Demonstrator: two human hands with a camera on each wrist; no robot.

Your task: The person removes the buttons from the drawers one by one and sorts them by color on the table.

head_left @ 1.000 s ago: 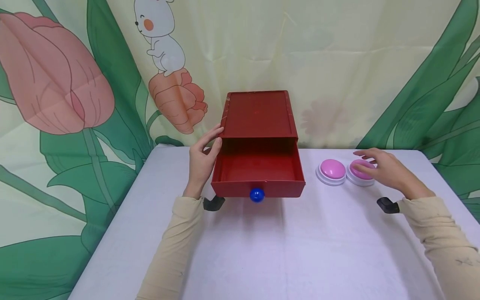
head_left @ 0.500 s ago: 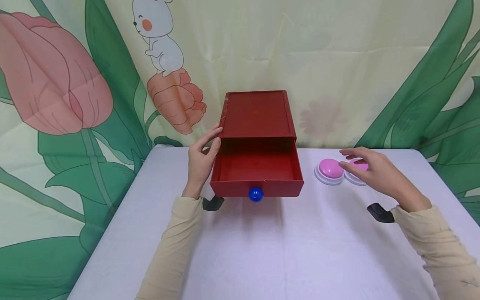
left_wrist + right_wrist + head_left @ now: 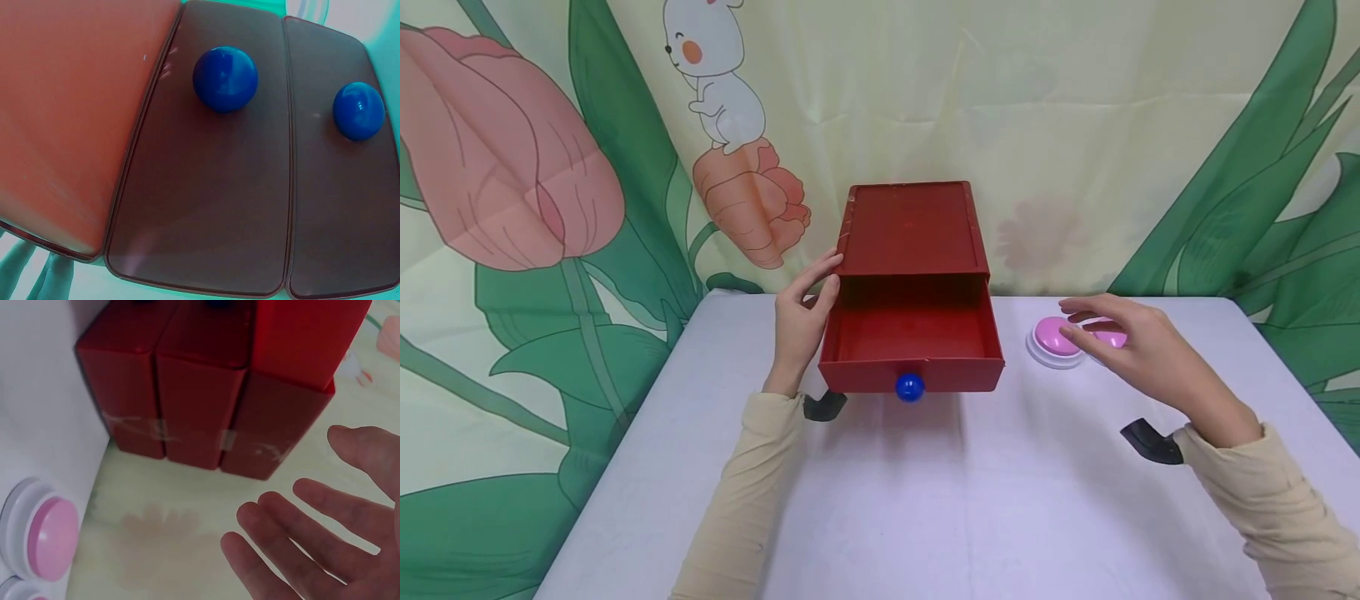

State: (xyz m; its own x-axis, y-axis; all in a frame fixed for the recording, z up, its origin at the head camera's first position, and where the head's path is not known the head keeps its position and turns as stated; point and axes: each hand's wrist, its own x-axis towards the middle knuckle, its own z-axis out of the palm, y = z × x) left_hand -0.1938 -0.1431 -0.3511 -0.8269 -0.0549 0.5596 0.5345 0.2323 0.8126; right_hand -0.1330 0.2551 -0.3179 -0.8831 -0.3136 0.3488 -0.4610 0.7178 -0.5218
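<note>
A red drawer unit stands at the back of the table, its top drawer pulled out and showing a bare inside. The drawer has a round blue knob. My left hand rests on the unit's left side; in the left wrist view, only some fingertips show. Two lower drawer fronts there carry blue knobs, both shut. My right hand is in the air with fingers spread and holds nothing. It partly covers the right-hand pink push button; the left-hand pink button is near its fingertips.
A white cloth covers the table. Behind it hangs a printed curtain with flowers, leaves and a rabbit. The buttons, each in a white round base, stand right of the drawer unit, as a pink button in the right wrist view confirms.
My right hand has moved left and a little nearer, from over the right-hand button toward the drawer unit. The left hand stays on the unit's side, and the drawer is still pulled out.
</note>
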